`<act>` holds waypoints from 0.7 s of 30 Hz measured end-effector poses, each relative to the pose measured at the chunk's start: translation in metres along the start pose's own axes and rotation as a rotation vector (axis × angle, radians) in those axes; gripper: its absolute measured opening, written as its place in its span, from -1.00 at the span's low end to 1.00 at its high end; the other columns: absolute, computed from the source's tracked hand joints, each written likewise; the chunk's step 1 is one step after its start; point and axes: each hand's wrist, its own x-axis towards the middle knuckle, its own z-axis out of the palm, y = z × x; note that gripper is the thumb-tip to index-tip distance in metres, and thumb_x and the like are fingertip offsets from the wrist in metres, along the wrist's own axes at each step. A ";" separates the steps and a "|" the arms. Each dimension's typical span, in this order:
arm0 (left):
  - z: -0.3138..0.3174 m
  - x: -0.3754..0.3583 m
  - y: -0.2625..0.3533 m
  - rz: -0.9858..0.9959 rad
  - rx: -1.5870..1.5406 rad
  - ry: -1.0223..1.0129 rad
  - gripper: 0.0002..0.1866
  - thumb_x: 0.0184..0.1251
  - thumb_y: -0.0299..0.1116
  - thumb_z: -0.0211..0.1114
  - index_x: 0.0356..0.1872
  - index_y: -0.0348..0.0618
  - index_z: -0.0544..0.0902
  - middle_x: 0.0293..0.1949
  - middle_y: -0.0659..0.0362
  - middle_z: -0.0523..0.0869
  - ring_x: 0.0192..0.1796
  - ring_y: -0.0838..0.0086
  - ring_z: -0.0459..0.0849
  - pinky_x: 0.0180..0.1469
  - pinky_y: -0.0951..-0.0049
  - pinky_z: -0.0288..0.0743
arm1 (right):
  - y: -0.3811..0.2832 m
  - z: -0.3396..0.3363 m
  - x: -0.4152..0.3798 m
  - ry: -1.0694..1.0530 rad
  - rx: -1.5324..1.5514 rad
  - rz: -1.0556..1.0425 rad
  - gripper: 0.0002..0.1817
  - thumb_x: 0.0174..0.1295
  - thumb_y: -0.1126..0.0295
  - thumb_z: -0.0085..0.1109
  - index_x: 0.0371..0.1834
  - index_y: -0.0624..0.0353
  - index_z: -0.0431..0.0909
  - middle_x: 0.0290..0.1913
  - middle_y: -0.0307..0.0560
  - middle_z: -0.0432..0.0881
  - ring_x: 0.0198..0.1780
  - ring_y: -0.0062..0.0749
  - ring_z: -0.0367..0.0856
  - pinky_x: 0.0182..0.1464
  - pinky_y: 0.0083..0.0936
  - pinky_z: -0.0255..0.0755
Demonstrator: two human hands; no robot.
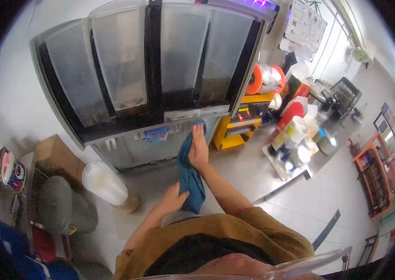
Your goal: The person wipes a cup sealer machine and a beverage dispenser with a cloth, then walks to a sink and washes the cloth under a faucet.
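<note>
Two bare hands are engaged with one dark blue cloth (191, 177), which hangs in front of the lower steel front of a large machine with frosted translucent hopper bins (160, 60); the step in hand is judged to be a wiping of that front panel, just below the strip of labels and beside a small blue sticker (156, 134); the right hand (199, 148) is held fairly flat, fingers extended upward and close together, and the upper part of the cloth is pressed by it against or very near the panel, though actual contact with the metal cannot be made out; the left hand (173, 199) is partly curled near the lower end of the cloth, and whether the fabric is pinched or merely touched by it cannot be told, since the fingers are hidden behind the cloth; the next move is judged to call for steady pressure from the flat right palm and for the loose tail of the cloth to be kept gathered, so that it is not dragged across the steel counter (239, 168); a yellow box-shaped appliance with a red display (241, 122) stands just right of the cloth; a white lidded plastic tub (103, 182) stands well to the left, on the counter.
</note>
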 end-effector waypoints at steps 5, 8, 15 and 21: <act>-0.014 -0.022 0.012 0.004 0.159 0.048 -0.65 0.15 -0.38 0.10 -0.07 -0.38 0.41 -0.22 -0.14 0.58 -0.14 0.09 0.56 -0.06 0.23 0.38 | 0.002 -0.027 -0.013 0.250 0.085 0.202 -0.47 0.21 0.66 -0.29 0.31 0.32 0.05 0.31 0.38 0.05 0.38 0.15 -0.08 0.34 -0.26 -0.12; -0.011 -0.018 0.007 0.066 0.140 0.191 -0.69 0.14 -0.36 0.11 -0.16 -0.37 0.42 -0.30 -0.23 0.56 -0.19 -0.08 0.55 -0.16 0.16 0.39 | -0.002 -0.035 0.023 0.297 -0.021 0.148 -0.49 0.22 0.63 -0.27 0.30 0.37 0.06 0.32 0.32 0.05 0.39 0.03 -0.05 0.35 -0.34 -0.12; -0.011 -0.013 0.030 0.055 -0.032 0.291 -0.71 0.13 -0.43 0.12 -0.14 -0.37 0.43 -0.32 -0.16 0.60 -0.23 0.08 0.61 -0.16 0.29 0.42 | -0.010 0.034 0.012 -0.093 -0.048 -0.090 -0.37 0.04 0.66 -0.30 0.31 0.38 0.03 0.32 0.37 0.02 0.37 0.13 -0.05 0.37 -0.27 -0.09; -0.007 -0.036 0.019 -0.045 0.196 0.201 -0.72 0.14 -0.46 0.13 -0.13 -0.36 0.45 -0.36 0.02 0.62 -0.30 0.40 0.59 -0.18 0.38 0.44 | -0.006 0.032 -0.040 0.092 0.302 0.248 -0.42 0.12 0.68 -0.35 0.30 0.40 0.02 0.34 0.29 0.02 0.38 0.04 -0.01 0.35 -0.36 -0.10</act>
